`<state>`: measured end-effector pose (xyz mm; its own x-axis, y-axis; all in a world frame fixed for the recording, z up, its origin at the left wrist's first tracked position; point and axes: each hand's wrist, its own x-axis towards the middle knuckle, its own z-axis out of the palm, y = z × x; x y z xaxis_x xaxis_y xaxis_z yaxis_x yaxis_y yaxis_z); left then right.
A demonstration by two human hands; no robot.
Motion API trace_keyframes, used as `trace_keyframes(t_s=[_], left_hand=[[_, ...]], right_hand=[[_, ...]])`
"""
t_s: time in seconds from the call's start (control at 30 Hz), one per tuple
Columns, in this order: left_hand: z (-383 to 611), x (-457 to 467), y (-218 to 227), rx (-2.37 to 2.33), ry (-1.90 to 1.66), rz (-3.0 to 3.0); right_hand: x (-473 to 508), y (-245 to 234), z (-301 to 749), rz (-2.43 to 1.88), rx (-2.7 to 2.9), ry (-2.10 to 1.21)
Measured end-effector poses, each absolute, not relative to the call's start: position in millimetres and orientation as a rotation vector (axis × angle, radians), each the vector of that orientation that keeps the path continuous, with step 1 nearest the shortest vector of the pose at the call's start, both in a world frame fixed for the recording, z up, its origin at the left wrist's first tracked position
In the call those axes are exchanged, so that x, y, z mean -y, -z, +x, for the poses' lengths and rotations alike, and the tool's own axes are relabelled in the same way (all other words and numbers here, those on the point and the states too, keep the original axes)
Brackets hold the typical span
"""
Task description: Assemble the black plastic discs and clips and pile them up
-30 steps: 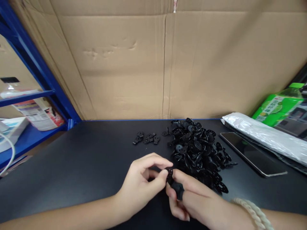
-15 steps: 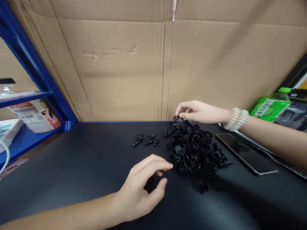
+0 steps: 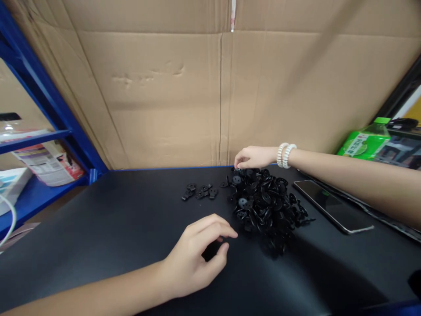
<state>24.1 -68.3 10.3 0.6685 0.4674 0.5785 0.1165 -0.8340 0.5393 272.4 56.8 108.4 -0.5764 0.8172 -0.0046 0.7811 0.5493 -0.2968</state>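
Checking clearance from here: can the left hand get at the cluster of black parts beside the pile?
Likely yes: the left hand is open, tabletop shows between it and the cluster, and the right hand is at the far end of the pile.

Leftward tabletop (image 3: pixel 108 228) lies open; black pile (image 3: pixel 266 199) blocks right

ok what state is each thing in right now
left hand, half open, holding nothing visible
right hand, fingers bent down at the pile's far edge, grip hidden
pile of black parts, loosely heaped
small black pieces, lying apart from the pile
phone, flat, screen dark
green bottle, capped, tilted
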Motion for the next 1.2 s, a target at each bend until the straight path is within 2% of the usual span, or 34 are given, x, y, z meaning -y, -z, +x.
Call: trace_keyframes(t_s=[0.17,0.23,0.43,0.47,0.63,1.0,1.2], left_hand=[[21.2,61.3,-7.9,-0.546,-0.853,2.592],[19.9,53.3,-6.2,-0.681,-0.737,2.718],[19.4,34.9,-4.6,-1.063,-0.455,2.88],[19.8,34.7,-5.0,-1.061,-0.46,2.883],[20.9,37.7,-3.8,-0.917,-0.614,2.811],[19.0,32.2,1.3,-0.736,-0.814,2.623],[21.1,42.5,-7.8,-0.561,-1.158,2.415]], right_hand=[[9.3,-111.5,253.0,-1.241,2.365,-0.282],[49.2,-103.3,239.8,-1.067,2.178,-0.231],[123.4,-34.9,208.3,-0.59,2.178,-0.64],[125.1,-21.5,205.2,-0.482,2.215,-0.74],[116.7,10.8,200.1,-0.625,2.085,-1.175],[117.1,4.0,200.3,-0.888,1.76,-1.498],[116.2,1.4,200.0,-0.952,1.449,-1.672]])
